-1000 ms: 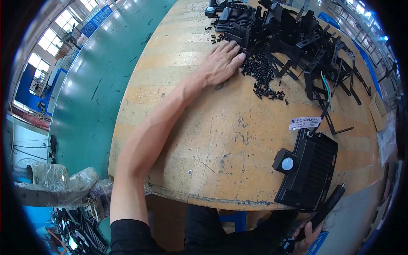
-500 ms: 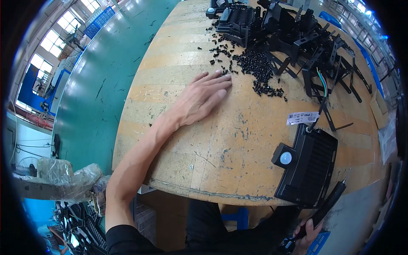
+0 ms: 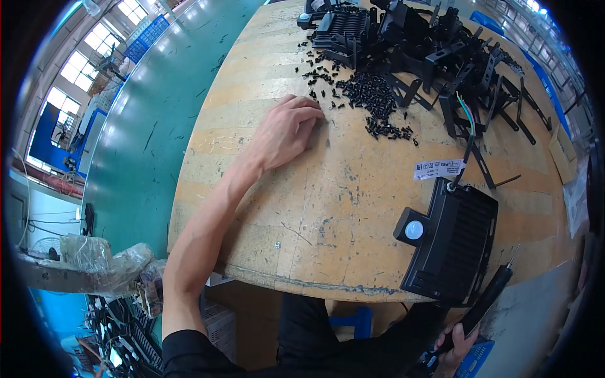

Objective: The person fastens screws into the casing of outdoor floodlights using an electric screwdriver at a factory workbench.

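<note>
My left hand (image 3: pixel 282 133) rests on the wooden table with its fingers curled in, beside the loose black screws (image 3: pixel 372 94). Whatever its fingertips hold, if anything, is hidden under the hand. At the lower right, my right hand (image 3: pixel 459 345) is wrapped round a black electric screwdriver (image 3: pixel 485 302), its bit pointing up and away from me. Near the table's front edge lies a black floodlight (image 3: pixel 450 246), finned back up, with a white-domed motion sensor (image 3: pixel 414 230) on its side. A labelled cable (image 3: pixel 466 151) with bare coloured wires runs from its far end.
Black brackets (image 3: pixel 441 63) are heaped at the far right of the table (image 3: pixel 353 208), beside another finned floodlight (image 3: pixel 340 29). Plastic-wrapped items (image 3: pixel 107 261) stand at the left. A green floor (image 3: pixel 164 126) runs along the table's left side.
My left hand has drawn slightly back from the screws, and its fingers have gone from stretched out to curled. The right hand still grips the screwdriver; the view has shifted a little.
</note>
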Demonstrator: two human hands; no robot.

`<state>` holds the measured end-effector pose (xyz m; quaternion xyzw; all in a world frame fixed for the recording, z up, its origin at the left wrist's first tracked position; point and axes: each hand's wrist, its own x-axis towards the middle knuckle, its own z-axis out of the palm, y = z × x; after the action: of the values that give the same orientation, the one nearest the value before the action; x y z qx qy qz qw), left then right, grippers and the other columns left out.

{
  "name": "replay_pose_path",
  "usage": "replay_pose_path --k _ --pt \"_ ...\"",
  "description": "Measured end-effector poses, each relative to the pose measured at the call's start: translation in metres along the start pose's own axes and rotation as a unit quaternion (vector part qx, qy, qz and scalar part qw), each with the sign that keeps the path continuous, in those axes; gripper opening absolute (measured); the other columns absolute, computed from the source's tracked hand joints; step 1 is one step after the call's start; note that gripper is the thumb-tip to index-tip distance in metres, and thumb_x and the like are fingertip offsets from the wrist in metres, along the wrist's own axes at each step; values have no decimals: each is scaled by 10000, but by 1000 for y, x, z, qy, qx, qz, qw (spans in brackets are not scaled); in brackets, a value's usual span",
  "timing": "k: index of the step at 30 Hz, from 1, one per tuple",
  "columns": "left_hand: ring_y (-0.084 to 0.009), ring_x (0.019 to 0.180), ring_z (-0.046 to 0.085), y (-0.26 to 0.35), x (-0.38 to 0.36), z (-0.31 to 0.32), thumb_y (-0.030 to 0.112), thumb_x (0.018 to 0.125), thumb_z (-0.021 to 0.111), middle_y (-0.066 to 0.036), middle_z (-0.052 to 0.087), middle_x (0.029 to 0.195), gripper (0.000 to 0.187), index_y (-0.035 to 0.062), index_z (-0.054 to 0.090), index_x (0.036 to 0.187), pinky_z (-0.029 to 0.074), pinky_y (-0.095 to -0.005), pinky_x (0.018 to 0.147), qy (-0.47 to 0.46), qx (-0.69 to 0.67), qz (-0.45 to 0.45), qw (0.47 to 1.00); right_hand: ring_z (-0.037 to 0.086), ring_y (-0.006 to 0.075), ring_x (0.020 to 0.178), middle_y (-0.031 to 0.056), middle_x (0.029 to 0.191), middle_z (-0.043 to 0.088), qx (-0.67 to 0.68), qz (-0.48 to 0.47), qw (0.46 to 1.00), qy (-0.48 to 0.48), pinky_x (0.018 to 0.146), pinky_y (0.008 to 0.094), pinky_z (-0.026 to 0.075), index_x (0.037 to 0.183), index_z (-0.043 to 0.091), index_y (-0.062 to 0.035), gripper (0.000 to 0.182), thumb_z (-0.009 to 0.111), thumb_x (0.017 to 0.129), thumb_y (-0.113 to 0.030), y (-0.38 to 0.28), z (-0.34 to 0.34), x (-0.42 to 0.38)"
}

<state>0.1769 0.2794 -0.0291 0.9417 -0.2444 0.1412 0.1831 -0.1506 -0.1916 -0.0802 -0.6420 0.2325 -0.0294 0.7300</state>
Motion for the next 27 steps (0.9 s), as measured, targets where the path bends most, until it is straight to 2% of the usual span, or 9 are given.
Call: replay_pose_path --k 6,10,12,14,18,21,22,24,27 --pt "-321 1124 652 8 27 0 96 975 656 -140 750 1134 201 31 792 1109 523 -424 1009 20 51 -64 996 524 156 454 74 768 551 11 7 1000 -5 362 287 454 1288 466 -43 471 719 960 -267 6 -7 2" --pt "-330 1046 673 10 45 10 141 946 695 -131 739 1029 184 27 792 1053 550 -446 948 -54 97 -85 990 530 152 456 73 773 561 22 1 1000 4 360 283 449 1294 471 -41 469 719 964 -265 1 -3 0" --pt "-335 1008 685 9 46 15 151 933 700 -132 731 1001 178 27 787 1028 559 -450 923 -35 112 -52 992 523 142 447 69 770 566 22 -3 1000 -11 356 276 443 1306 475 -35 478 718 968 -271 -3 3 -1" --pt "-328 980 694 10 49 17 132 929 693 -131 733 1000 154 35 781 1010 561 -451 915 -58 260 27 963 524 137 445 67 766 565 19 -6 1000 -11 355 270 441 1315 476 -32 485 716 970 -273 -8 7 -1" --pt "-313 964 696 5 46 7 99 923 688 -123 734 992 126 33 771 991 563 -444 900 -61 226 -15 972 528 127 447 62 754 562 8 12 1000 -4 357 260 442 1361 469 -19 531 715 970 -283 -11 -4 -11" --pt "-320 926 685 30 3 -17 79 920 695 -116 735 973 103 40 768 981 560 -426 887 -17 99 -111 989 535 124 455 64 760 566 -9 -14 1000 -15 358 259 445 1403 466 -17 546 701 981 -271 -18 -11 -28" --pt "-320 926 685 45 -10 -15 79 920 695 -116 735 973 103 40 768 981 560 -426 887 -20 100 -108 989 535 124 455 64 760 566 -7 -11 1000 -13 358 259 445 1403 466 -17 546 701 981 -271 -13 -16 -33" --pt "-311 929 686 75 -36 -11 94 927 709 -111 745 981 109 52 775 1002 560 -419 890 12 69 11 997 535 122 454 66 766 570 14 -11 1000 7 358 259 444 1454 456 -23 555 678 997 -248 -3 -24 -38" --pt "-293 936 699 94 -44 -10 104 938 723 -116 758 994 132 32 781 1032 571 -403 864 -37 69 25 997 535 123 455 68 771 572 21 3 1000 16 357 260 442 1491 437 -33 566 660 1008 -225 -3 -27 -42"
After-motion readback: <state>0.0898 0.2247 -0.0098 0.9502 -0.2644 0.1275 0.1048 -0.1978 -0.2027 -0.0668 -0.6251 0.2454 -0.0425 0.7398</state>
